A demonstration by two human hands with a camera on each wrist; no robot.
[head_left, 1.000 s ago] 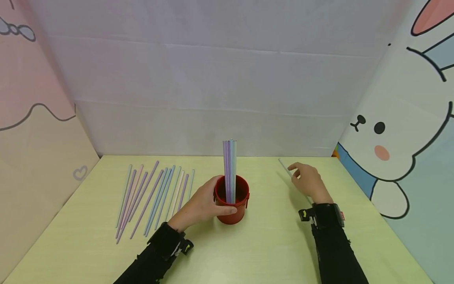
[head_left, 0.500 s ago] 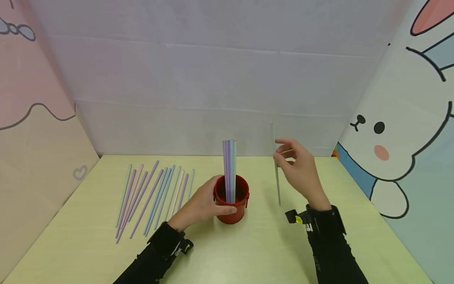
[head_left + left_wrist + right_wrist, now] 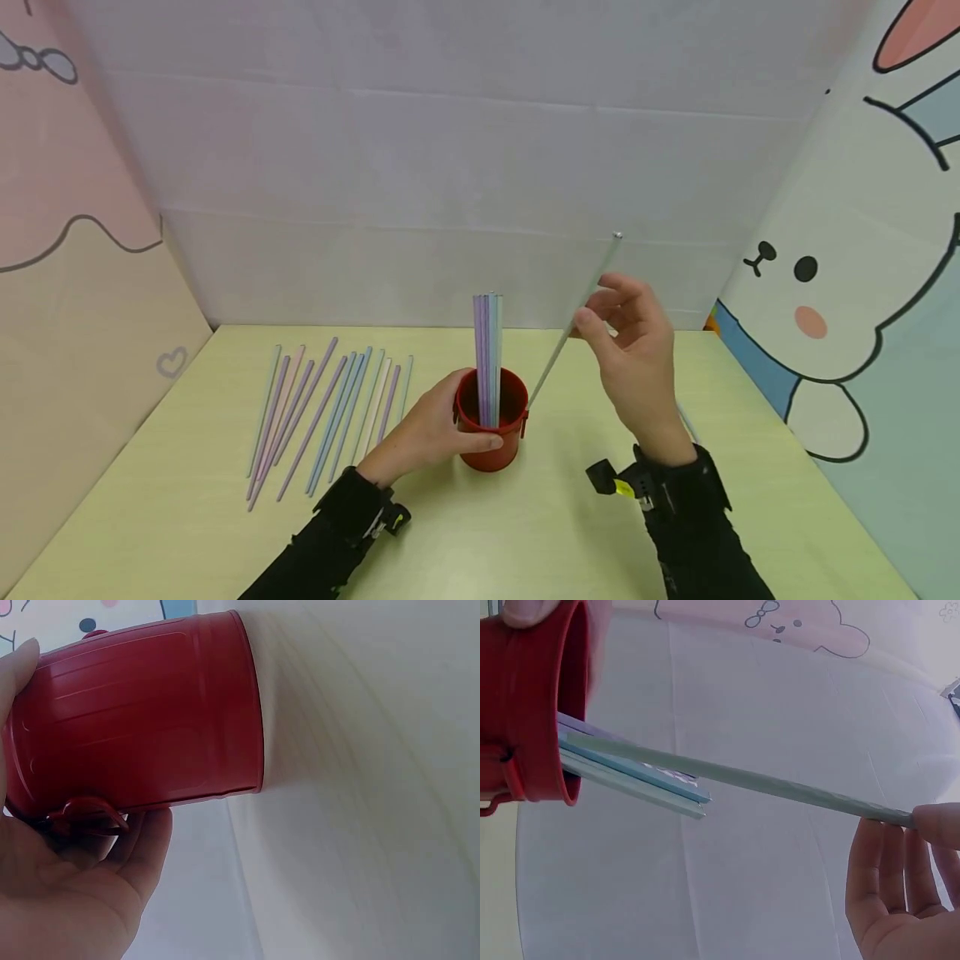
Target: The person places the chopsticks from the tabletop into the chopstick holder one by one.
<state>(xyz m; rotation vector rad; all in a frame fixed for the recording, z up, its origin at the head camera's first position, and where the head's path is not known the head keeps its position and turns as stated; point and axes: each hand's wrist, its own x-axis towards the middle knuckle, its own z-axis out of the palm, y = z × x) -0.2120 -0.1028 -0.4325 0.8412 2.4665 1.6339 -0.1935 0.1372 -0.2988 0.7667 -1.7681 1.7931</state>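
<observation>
My left hand [image 3: 427,429] grips a small red bucket [image 3: 510,450] from its left side, thumb across the front. The left wrist view shows the bucket's side [image 3: 142,720] and a small side loop at the palm. Purple, blue and pale green straws [image 3: 487,350] stand upright in the bucket. To the right, my right hand [image 3: 637,358] pinches a pale green straw [image 3: 555,354] between thumb and fingers. That straw slants, its lower end right at the bucket's right rim. In the right wrist view, the held straw [image 3: 765,782] overlaps the bucket's mouth.
Several loose purple, pink, blue, green and white straws [image 3: 322,425] lie side by side on the table [image 3: 547,533] at the left. Another pale straw [image 3: 687,423] lies partly hidden behind my right wrist. A white wall panel [image 3: 450,183] rises behind the table.
My right hand has picked the pale green straw up off the table and tilted it, bringing its lower end left to the bucket's rim. My left hand and the bucket stay in place.
</observation>
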